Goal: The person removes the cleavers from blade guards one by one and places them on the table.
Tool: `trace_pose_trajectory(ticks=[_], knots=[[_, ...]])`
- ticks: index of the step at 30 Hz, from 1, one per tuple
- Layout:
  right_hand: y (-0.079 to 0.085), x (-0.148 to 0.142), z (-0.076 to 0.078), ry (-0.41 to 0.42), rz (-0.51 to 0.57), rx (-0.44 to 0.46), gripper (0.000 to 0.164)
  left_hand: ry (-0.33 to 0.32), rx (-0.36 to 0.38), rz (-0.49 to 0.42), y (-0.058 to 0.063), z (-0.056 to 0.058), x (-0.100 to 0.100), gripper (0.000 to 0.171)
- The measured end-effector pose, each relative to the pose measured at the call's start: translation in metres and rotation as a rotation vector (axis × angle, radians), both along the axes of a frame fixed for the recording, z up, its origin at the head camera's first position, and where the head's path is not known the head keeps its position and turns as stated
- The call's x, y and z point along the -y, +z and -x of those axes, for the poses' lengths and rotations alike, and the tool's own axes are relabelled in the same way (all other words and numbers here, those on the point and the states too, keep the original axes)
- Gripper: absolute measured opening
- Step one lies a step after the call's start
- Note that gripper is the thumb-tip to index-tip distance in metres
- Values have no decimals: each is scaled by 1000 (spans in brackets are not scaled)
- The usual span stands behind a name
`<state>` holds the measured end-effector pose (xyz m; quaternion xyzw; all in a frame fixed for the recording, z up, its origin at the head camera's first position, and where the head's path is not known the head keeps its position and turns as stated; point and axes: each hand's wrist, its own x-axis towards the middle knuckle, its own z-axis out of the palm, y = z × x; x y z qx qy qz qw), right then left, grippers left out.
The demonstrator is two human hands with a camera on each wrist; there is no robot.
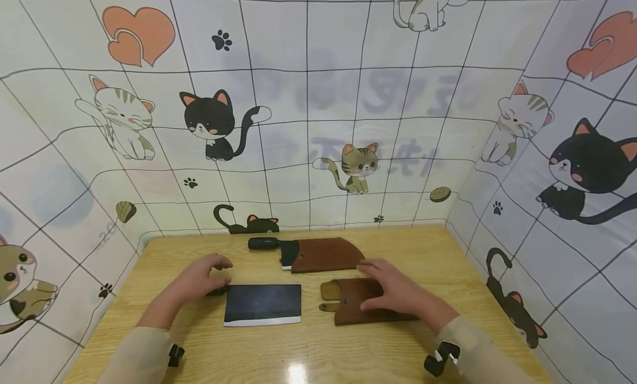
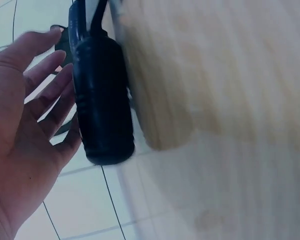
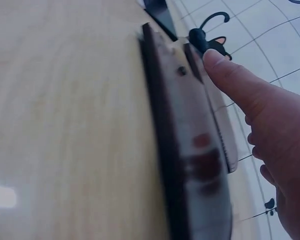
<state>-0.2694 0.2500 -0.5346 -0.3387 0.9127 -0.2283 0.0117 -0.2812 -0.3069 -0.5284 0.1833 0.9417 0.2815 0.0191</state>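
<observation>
A cleaver with a dark blade and pale edge (image 1: 264, 305) lies flat on the table, front centre. My left hand (image 1: 199, 277) hovers at its black handle (image 2: 104, 100), fingers loosely extended beside it and not wrapped round it. To the right lies a brown leather sheath (image 1: 350, 313) with a snap strap at its left end. Over this sheath is my right hand (image 1: 390, 287), fingers spread and relaxed, covering part of it. In the right wrist view the thumb points along the sheath (image 3: 195, 145), with no grip on it.
Behind both hands lies a second knife with a black handle (image 1: 264, 243), its blade mostly inside another brown sheath (image 1: 325, 255). The wooden table (image 1: 264, 356) meets cat-printed sheeting (image 1: 283, 179) at the back and sides.
</observation>
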Motion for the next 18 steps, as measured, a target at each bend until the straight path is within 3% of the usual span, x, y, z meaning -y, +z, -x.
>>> trace_pose_trajectory(ticks=[6,14,18], knots=[[10,15,21,8,28,-11,93,-19,-61,-16,3,21,-25,35],[7,40,45,42,15,-9,92,-49,-77,-59,1,41,-69,37],[8,50,58,16,14,19,90,-49,-141,-61,2,54,-79,37]])
